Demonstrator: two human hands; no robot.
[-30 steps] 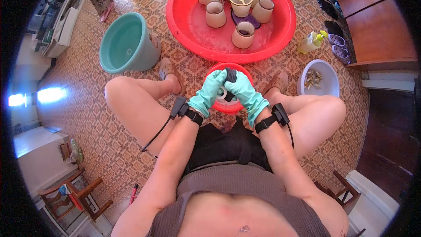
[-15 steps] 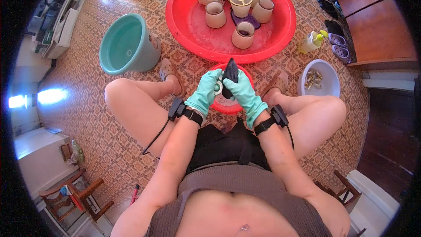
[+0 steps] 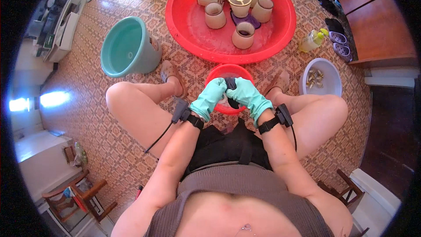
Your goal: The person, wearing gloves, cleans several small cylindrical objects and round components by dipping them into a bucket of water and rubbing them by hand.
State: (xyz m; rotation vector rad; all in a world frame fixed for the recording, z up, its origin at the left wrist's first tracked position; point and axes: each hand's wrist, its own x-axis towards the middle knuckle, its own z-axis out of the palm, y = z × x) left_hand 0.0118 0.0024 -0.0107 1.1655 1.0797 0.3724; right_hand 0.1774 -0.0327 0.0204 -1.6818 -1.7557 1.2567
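Observation:
Both my hands wear mint-green rubber gloves and come together over a small red basin (image 3: 229,69) between my feet. My right hand (image 3: 245,93) is closed round a black cloth (image 3: 230,83), part of which hangs down below the fingers. Against the cloth's left side, my left hand (image 3: 211,96) is closed too. It held a small white round piece a moment ago, now hidden by glove and cloth. Soapy water shows in the small basin under the hands.
Ahead, a large red tub (image 3: 188,46) holds several cream lampshades (image 3: 243,36), a purple cloth (image 3: 252,20) and suds. A teal bucket (image 3: 151,59) of water stands left. To the right are a lilac basin (image 3: 335,85) with brass-coloured fittings (image 3: 315,78) and a pump bottle (image 3: 311,41).
Both hands have drawn closer together. The black cloth, which stuck up above my right hand, is now gathered down between the hands, and the white piece has gone out of sight.

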